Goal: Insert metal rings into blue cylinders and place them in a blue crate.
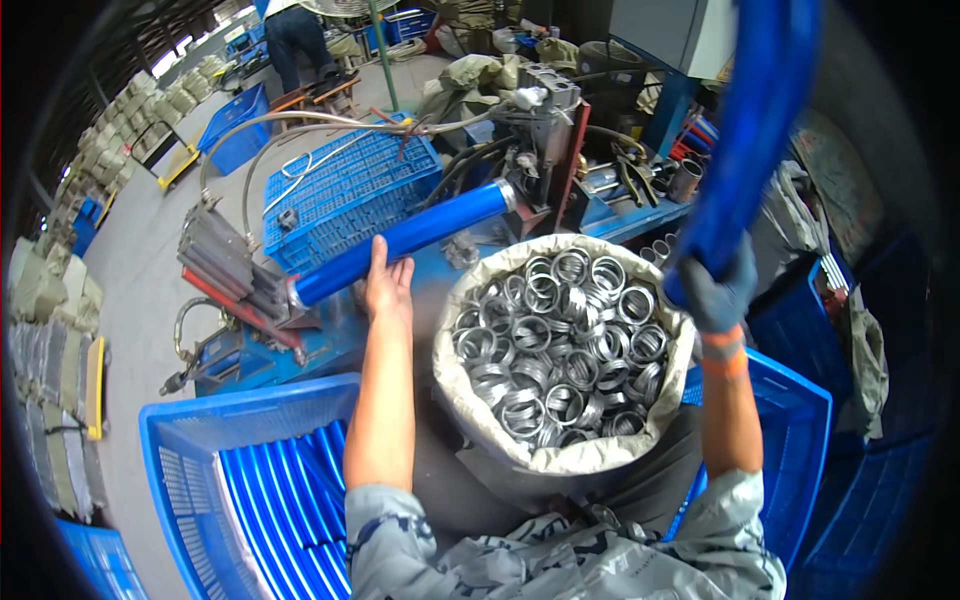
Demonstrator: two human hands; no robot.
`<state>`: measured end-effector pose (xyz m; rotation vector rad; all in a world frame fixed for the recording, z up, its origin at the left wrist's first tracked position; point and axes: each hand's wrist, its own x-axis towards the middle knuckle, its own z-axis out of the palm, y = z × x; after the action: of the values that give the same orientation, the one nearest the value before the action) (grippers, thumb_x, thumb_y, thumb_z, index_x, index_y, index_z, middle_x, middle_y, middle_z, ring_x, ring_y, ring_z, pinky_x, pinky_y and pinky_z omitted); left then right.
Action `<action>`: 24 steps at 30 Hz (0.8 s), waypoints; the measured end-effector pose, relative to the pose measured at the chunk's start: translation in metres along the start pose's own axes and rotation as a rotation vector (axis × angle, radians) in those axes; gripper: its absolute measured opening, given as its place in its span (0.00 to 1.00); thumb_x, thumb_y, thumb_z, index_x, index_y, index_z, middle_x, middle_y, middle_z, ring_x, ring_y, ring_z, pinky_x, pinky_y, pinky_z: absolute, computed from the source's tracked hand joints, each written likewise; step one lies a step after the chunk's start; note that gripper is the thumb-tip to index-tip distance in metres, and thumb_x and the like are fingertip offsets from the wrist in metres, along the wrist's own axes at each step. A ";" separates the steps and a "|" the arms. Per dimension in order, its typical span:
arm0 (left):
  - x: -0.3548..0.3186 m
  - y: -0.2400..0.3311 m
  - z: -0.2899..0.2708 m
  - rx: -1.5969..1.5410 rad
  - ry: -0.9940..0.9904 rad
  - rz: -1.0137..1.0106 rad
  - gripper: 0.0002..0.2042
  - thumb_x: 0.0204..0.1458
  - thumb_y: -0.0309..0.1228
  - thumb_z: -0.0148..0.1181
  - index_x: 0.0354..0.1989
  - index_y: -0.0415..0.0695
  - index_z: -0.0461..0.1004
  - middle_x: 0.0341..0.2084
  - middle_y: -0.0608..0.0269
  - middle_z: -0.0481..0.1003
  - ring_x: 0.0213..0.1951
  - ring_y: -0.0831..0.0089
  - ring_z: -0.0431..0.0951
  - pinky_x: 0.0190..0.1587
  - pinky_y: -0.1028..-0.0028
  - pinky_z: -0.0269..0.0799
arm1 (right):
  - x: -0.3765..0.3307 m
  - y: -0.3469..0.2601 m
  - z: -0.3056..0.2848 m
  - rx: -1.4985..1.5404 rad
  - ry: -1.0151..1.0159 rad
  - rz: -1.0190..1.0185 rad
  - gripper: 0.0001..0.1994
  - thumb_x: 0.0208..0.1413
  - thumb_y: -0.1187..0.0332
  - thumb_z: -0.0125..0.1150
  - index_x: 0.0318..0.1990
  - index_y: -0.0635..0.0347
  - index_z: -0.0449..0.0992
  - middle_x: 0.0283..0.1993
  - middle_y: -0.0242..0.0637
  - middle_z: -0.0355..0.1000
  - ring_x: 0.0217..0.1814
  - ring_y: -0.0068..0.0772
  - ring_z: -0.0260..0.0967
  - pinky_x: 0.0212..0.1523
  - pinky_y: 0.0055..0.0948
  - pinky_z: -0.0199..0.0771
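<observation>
A shiny blue metal tube (425,232) lies slantwise between two metal clamp fixtures, the left fixture (235,262) and the right fixture (548,150), with a silvery ring at each end. My bare left hand (390,285) is at the tube's near side, its thumb over the lower edge and its fingers apart, not wrapped round it. On the right, my right hand (718,290), in a dark glove with an orange cuff, grips the lower end of a raised blue tube (755,130). That tube is smeared by motion, and its top runs out of view. Between my arms stands a pale cloth sack (455,375) full of silvery metal rings (565,345).
A blue crate (165,450) at lower left holds several blue tubes (285,500). Another blue crate (800,400) stands at right. Stacked blue baskets (345,180) sit behind the clamped tube, with hoses (330,122) arching above. A person (295,45) stands far back.
</observation>
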<state>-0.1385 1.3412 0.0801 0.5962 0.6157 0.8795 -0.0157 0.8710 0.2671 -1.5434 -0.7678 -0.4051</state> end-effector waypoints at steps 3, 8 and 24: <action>0.041 -0.055 0.007 0.021 0.097 -0.141 0.36 0.61 0.44 0.86 0.70 0.38 0.76 0.60 0.48 0.83 0.61 0.52 0.86 0.69 0.52 0.82 | -0.055 0.012 -0.114 -0.145 0.176 0.009 0.29 0.55 0.82 0.69 0.68 0.66 0.78 0.58 0.40 0.84 0.56 0.32 0.84 0.59 0.36 0.86; 0.064 -0.089 -0.010 0.134 0.178 -0.221 0.39 0.57 0.45 0.89 0.68 0.33 0.77 0.62 0.41 0.81 0.61 0.49 0.85 0.68 0.52 0.84 | -0.114 -0.015 -0.183 -0.108 0.286 0.134 0.30 0.54 0.77 0.68 0.68 0.69 0.77 0.59 0.45 0.84 0.56 0.39 0.86 0.62 0.42 0.87; 0.070 -0.082 -0.048 0.024 0.067 -0.185 0.42 0.62 0.45 0.84 0.76 0.32 0.70 0.72 0.35 0.74 0.74 0.39 0.76 0.78 0.39 0.72 | -0.223 -0.027 -0.273 -0.332 0.484 0.173 0.23 0.76 0.68 0.65 0.73 0.68 0.74 0.62 0.47 0.84 0.58 0.36 0.83 0.64 0.40 0.82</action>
<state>-0.0955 1.3687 -0.0262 0.5242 0.7311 0.7212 -0.1419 0.5537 0.1757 -1.7078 -0.1935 -0.7697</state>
